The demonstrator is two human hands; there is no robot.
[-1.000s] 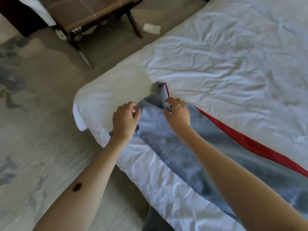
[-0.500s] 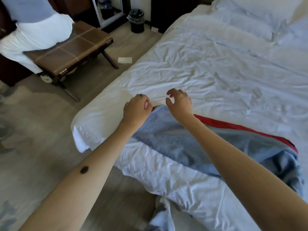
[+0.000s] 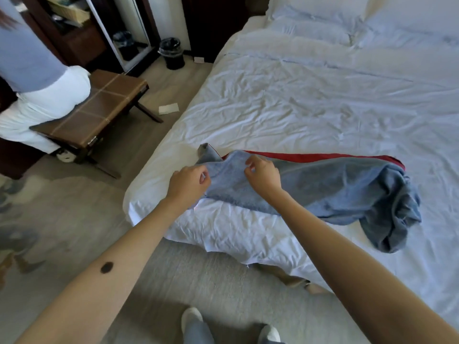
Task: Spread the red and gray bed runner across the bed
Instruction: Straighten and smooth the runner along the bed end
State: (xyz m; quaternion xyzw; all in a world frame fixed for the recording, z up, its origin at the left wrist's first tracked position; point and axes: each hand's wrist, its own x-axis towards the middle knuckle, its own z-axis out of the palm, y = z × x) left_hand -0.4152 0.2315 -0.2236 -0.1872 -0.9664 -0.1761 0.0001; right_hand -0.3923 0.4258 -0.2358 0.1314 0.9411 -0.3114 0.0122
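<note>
The red and gray bed runner [image 3: 330, 187] lies across the foot of the white bed [image 3: 323, 108], gray side up with a red strip along its far edge. Its right end is bunched in a heap near the middle of the bed. My left hand [image 3: 188, 182] pinches the runner's near left edge. My right hand [image 3: 263, 173] pinches the fabric a little further right, lifting a fold. A gray corner pokes out beyond my hands, towards the bed's left edge.
A brown luggage bench [image 3: 99, 112] stands on the floor to the left, with a person [image 3: 37, 78] bent next to it. A black waste bin [image 3: 172, 53] and a slip of paper [image 3: 169, 108] are on the floor further back. My feet [image 3: 191, 321] are by the bed's corner.
The view has pulled back and tilted up, showing more of the bed and the runner's bunched right end. My right hand, loose half a second ago, now pinches the fabric.
</note>
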